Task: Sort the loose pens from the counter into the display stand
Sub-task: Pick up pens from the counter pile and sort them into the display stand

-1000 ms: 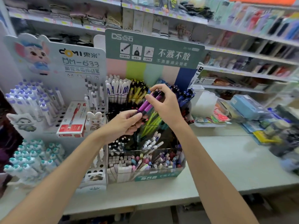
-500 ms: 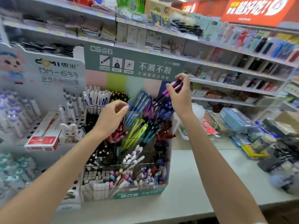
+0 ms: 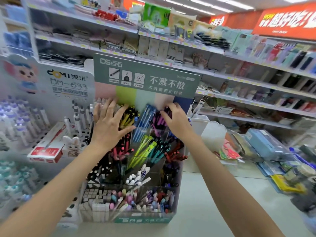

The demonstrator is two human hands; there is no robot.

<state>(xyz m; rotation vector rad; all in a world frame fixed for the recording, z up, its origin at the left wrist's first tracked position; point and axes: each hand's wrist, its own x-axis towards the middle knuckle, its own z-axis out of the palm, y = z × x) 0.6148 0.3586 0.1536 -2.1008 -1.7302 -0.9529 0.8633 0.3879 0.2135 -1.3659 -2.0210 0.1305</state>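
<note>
Both bare forearms came up from the bottom corners and converged on the back row of the stand [image 3: 142, 219], which stood on the pale bench [image 3: 213, 211]. The left hand [image 3: 109, 124] was palm down and nearly flat, with the wrist slightly bent. Its fingers [image 3: 112, 106] were straight, fanned wide and released, grasping nothing. Their tips spanned from the white pens [image 3: 100, 100] in the back left compartment across to the yellow pens [image 3: 127, 117] beside them (touching the caps or just above them, I could not tell). The thumb stretched out to the right, toward the blue pens [image 3: 145, 115].

The right hand [image 3: 178, 121] was at about the same height, further right, with its back up and its knuckles raised. Its fingers [image 3: 171, 106] were curled down over the dark tops of the purple pens [image 3: 158, 120], and the thumb lay against them from below, so it was grasping the pens at their upper ends. The purple pens stood tilted in the back-row compartment just right of the blue pens, under the grey-green header card [image 3: 147, 79].

The hands were apart, with the yellow and blue pens between them. One row nearer, green pens [image 3: 142, 148] leaned to the right between the two wrists. A red box [image 3: 45, 149] lay on the neighbouring display [image 3: 68, 82] to the left, apart from the left forearm.
</note>
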